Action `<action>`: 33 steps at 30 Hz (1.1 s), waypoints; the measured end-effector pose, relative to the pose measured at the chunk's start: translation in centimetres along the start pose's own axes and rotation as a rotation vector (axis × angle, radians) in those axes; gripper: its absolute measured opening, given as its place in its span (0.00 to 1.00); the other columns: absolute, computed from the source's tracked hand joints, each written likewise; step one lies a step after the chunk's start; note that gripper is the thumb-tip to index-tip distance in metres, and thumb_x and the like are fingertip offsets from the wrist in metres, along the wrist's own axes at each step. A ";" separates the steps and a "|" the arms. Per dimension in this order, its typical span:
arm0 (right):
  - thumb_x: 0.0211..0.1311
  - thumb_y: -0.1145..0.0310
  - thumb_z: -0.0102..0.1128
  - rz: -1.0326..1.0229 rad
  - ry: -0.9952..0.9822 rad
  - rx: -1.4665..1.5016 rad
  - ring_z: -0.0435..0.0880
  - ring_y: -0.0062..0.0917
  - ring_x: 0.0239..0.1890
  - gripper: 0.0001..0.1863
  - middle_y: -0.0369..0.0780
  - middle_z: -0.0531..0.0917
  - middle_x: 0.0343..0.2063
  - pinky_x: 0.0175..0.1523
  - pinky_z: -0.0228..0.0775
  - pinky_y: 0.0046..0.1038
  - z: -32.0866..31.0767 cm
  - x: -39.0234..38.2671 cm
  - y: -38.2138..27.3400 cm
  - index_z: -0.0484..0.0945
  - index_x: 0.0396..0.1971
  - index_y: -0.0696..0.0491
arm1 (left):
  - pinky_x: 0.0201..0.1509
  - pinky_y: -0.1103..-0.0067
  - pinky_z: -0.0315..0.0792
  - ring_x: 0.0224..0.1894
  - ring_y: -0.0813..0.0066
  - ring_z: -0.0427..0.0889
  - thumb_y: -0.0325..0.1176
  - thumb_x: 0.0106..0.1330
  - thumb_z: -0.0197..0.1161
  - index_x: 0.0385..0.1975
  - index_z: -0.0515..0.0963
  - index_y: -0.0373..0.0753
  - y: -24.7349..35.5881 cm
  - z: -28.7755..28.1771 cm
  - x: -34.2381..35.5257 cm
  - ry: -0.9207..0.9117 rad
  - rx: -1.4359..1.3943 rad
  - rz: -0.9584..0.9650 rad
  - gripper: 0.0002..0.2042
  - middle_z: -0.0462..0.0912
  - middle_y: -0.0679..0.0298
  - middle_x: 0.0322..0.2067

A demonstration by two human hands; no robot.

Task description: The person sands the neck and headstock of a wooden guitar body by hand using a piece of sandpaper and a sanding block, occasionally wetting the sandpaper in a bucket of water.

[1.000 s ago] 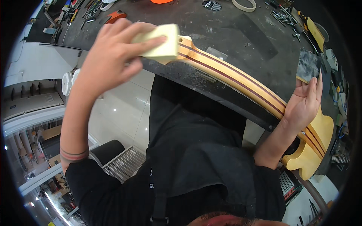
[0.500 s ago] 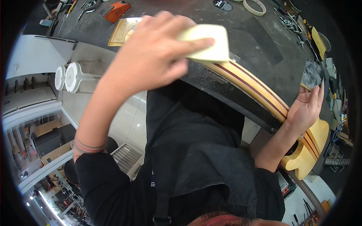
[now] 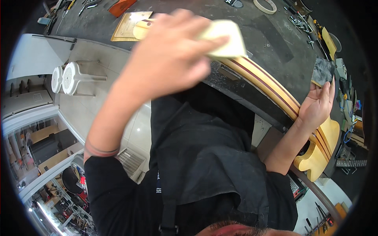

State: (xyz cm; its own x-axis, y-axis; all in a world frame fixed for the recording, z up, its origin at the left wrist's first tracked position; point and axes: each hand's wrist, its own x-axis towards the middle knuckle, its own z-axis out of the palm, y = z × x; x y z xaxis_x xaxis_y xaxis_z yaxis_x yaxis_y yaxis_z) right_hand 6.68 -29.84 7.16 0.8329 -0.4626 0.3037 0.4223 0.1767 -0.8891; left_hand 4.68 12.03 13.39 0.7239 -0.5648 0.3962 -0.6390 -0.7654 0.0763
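Note:
My left hand (image 3: pixel 173 59), slightly blurred, is closed round a pale yellow sanding sheet (image 3: pixel 228 39), thumb stretched along it. The sheet lies on the neck of a bare-wood guitar (image 3: pixel 271 92), pale with dark reddish stripes. Beyond my left hand, the headstock end shows in part over the far left of the bench. My right hand (image 3: pixel 317 103) rests where the neck meets the body, fingers stretched out and palm partly up. By its fingertips is a dark grey, square sanding piece (image 3: pixel 323 71); whether the fingers touch it, I cannot tell.
The guitar lies along the near edge of a dark workbench (image 3: pixel 271 39). A tan paper packet (image 3: pixel 125 28) lies by the headstock. An orange tool (image 3: pixel 121 7), a tape roll (image 3: pixel 265 5) and several metal parts (image 3: pixel 300 24) lie farther back. White stools (image 3: pixel 71 78) stand at left.
My left hand has slid the sanding sheet to the right along the neck, uncovering more of the headstock. My right hand stays by the body joint. The whole view has shifted slightly.

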 end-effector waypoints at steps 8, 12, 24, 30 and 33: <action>0.95 0.72 0.49 0.010 0.000 -0.055 0.88 0.38 0.74 0.26 0.52 0.87 0.72 0.83 0.75 0.46 -0.8 0.3 -0.3 0.69 0.83 0.68 | 0.65 0.63 0.75 0.59 0.59 0.84 0.29 0.65 0.67 0.70 0.93 0.53 -2.1 -2.2 -2.2 0.005 0.119 -0.037 0.30 0.90 0.62 0.61; 0.95 0.72 0.49 0.008 -0.019 -0.041 0.89 0.36 0.71 0.27 0.49 0.88 0.70 0.81 0.77 0.46 0.1 0.1 -0.3 0.69 0.83 0.68 | 0.73 0.61 0.74 0.64 0.57 0.84 0.28 0.67 0.66 0.72 0.91 0.52 -7.8 -7.2 -6.7 -0.040 0.315 -0.142 0.31 0.89 0.60 0.67; 0.95 0.73 0.51 0.005 0.007 -0.036 0.89 0.36 0.71 0.25 0.50 0.87 0.70 0.79 0.79 0.46 1.2 1.8 0.0 0.71 0.81 0.69 | 0.86 0.66 0.68 0.78 0.61 0.81 0.27 0.86 0.63 0.81 0.81 0.34 -13.4 -5.4 -15.8 0.400 -0.143 -0.540 0.25 0.84 0.56 0.77; 0.94 0.71 0.56 -0.140 0.000 -0.331 0.92 0.25 0.62 0.23 0.42 0.93 0.60 0.72 0.81 0.34 3.4 3.2 -0.9 0.79 0.78 0.65 | 0.77 0.67 0.78 0.74 0.62 0.84 0.36 0.91 0.60 0.84 0.72 0.28 -15.5 -4.0 -16.8 0.691 -0.659 -1.001 0.29 0.85 0.49 0.74; 0.93 0.69 0.60 -0.182 -0.003 -0.466 0.91 0.18 0.56 0.23 0.37 0.94 0.54 0.66 0.82 0.28 4.1 3.5 -1.2 0.82 0.77 0.63 | 0.76 0.61 0.82 0.73 0.55 0.86 0.40 0.93 0.56 0.86 0.67 0.29 -17.1 -3.4 -17.0 0.834 -0.830 -1.026 0.30 0.83 0.47 0.74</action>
State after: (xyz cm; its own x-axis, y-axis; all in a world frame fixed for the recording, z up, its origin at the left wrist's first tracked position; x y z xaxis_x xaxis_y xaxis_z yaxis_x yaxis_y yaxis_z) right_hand 10.54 -28.07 10.67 0.7619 -0.4475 0.4683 0.3566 -0.3137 -0.8800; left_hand 2.39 35.78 8.45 0.7606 0.6124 0.2157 -0.1434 -0.1655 0.9757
